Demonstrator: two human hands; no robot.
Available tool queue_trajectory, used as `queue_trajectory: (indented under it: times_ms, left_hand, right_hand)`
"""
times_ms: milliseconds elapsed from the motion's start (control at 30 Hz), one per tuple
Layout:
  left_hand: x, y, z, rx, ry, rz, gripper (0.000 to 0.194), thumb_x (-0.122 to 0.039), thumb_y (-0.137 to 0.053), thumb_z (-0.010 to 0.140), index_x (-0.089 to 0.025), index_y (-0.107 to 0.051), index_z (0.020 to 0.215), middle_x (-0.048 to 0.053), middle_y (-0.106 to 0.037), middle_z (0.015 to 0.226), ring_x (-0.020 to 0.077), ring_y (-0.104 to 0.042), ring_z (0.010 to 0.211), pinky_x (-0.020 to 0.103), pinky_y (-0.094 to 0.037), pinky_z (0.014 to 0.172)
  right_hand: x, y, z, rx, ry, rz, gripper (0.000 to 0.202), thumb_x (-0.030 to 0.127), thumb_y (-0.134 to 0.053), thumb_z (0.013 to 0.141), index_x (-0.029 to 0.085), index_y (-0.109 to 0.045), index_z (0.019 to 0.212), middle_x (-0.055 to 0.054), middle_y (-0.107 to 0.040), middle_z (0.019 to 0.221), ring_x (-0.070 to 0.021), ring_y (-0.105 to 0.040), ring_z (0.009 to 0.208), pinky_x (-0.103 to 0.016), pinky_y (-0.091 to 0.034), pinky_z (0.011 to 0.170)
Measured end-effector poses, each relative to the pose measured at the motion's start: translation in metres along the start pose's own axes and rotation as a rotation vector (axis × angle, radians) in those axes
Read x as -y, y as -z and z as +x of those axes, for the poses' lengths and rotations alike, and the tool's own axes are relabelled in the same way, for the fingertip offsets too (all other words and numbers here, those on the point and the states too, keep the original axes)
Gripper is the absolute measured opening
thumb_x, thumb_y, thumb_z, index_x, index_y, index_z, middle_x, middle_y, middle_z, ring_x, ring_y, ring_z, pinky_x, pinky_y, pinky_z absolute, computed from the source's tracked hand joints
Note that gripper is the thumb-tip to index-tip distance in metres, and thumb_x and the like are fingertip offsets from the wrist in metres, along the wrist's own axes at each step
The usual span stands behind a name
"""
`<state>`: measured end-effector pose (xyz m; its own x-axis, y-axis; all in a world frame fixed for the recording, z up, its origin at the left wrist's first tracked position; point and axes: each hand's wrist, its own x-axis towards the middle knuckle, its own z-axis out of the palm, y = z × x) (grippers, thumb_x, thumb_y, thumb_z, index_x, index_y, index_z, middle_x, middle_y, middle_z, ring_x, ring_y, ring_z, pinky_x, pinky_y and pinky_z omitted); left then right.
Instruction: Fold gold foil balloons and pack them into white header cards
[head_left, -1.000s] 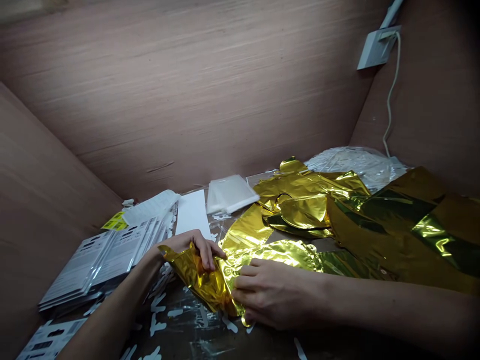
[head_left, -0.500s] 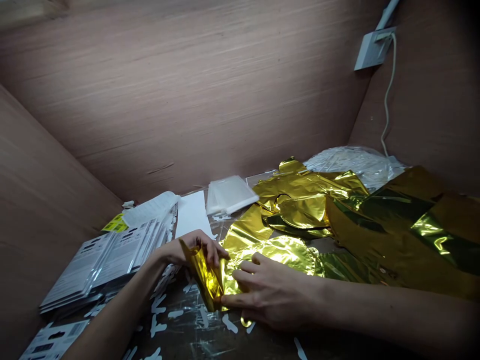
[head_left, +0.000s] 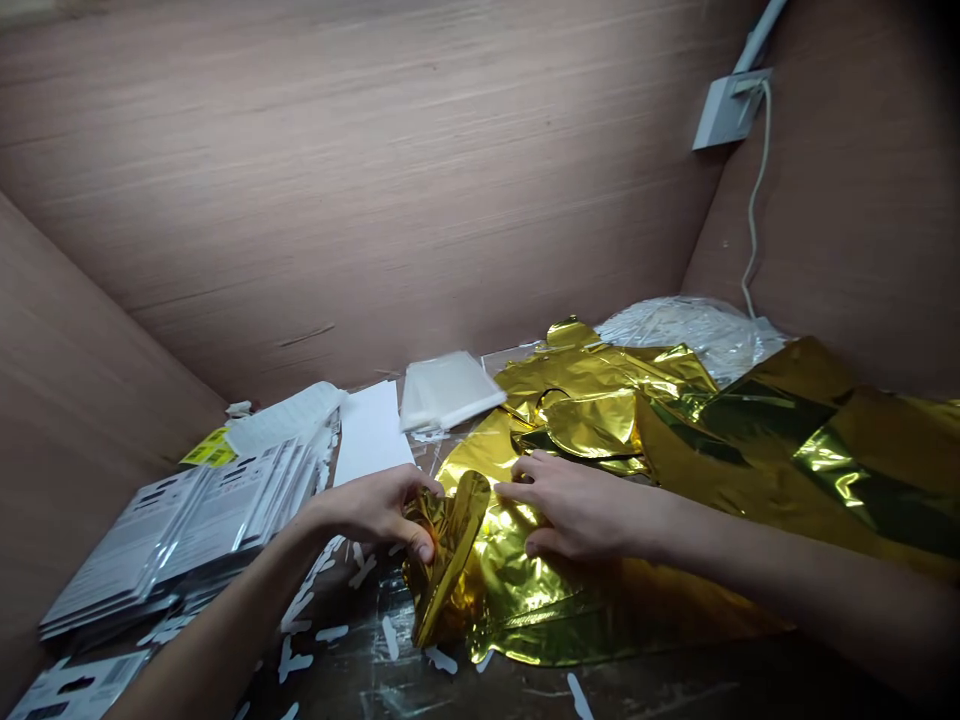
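A shiny gold foil balloon (head_left: 525, 575) lies flat on the table in front of me, its left end bent up and creased. My left hand (head_left: 386, 512) grips that folded end, thumb on the near side and the other fingers partly hidden behind the foil. Resting on the balloon just to the right of the fold is my right hand (head_left: 577, 508), fingers apart and holding nothing. Beyond it, more gold foil balloons (head_left: 750, 470) are heaped loosely toward the back and right.
Stacks of printed cards in clear sleeves (head_left: 127, 540) stand at left, near white paper (head_left: 375, 425). Translucent bags (head_left: 452, 390) lie at the back, with a plastic-wrapped bundle (head_left: 690, 330) behind the foil. Small white cut-outs (head_left: 390, 637) litter the table. A cable (head_left: 756, 210) hangs from a wall socket.
My right hand has moved up and right, away from the fold, and its fingers have spread. The balloon's near part now lies spread toward me, while my left hand keeps the bent end.
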<state>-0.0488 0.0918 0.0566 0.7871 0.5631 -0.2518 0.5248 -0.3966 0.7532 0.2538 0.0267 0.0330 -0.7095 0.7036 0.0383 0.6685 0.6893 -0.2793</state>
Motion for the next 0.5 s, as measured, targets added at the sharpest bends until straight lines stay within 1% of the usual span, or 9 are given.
queue_trajectory:
  times_ms: [133,233,333,400,500]
  left_hand:
    - [-0.019,-0.01,0.006,0.116,0.033,0.053,0.05,-0.055,-0.086,0.07,-0.021,-0.072,0.104,0.001,-0.073,0.088,0.019,-0.063,0.076,0.026,-0.046,0.063]
    - [-0.029,-0.017,0.009,0.114,0.061,0.118,0.052,-0.055,-0.083,0.074,-0.02,-0.069,0.108,0.002,-0.071,0.091,0.0194,-0.061,0.079,0.027,-0.044,0.065]
    - [-0.034,-0.022,0.008,0.122,0.084,0.142,0.05,-0.056,-0.077,0.081,-0.019,-0.064,0.111,0.004,-0.07,0.097,0.0206,-0.061,0.085,0.029,-0.043,0.07]
    - [-0.036,-0.024,0.006,0.145,0.114,0.144,0.045,-0.055,-0.073,0.086,-0.018,-0.061,0.11,0.004,-0.069,0.097,0.021,-0.061,0.085,0.03,-0.043,0.07]
    - [-0.038,-0.025,0.003,0.154,0.129,0.139,0.034,-0.05,-0.065,0.093,-0.02,-0.058,0.107,0.004,-0.07,0.098,0.0208,-0.061,0.086,0.03,-0.044,0.072]
  right_hand:
    - [0.0,-0.006,0.004,0.024,-0.07,0.044,0.05,0.04,-0.082,0.081,0.016,-0.063,0.12,-0.013,-0.061,0.113,-0.0287,-0.058,0.107,-0.037,-0.047,0.088]
    - [0.005,-0.002,0.009,0.068,-0.136,0.031,0.052,0.047,-0.085,0.075,0.014,-0.064,0.111,-0.012,-0.065,0.106,-0.0299,-0.059,0.102,-0.036,-0.047,0.083]
    - [0.011,0.007,0.015,0.128,-0.192,0.046,0.049,0.045,-0.089,0.07,0.014,-0.069,0.102,-0.011,-0.069,0.099,-0.0287,-0.063,0.096,-0.032,-0.045,0.078]
    - [0.014,0.013,0.018,0.16,-0.209,0.058,0.04,0.042,-0.089,0.069,0.015,-0.073,0.094,-0.01,-0.072,0.093,-0.0279,-0.065,0.094,-0.03,-0.045,0.078]
    - [0.016,0.017,0.019,0.141,-0.203,0.027,0.036,0.043,-0.088,0.068,0.016,-0.076,0.089,-0.011,-0.073,0.091,-0.0301,-0.064,0.099,-0.031,-0.045,0.081]
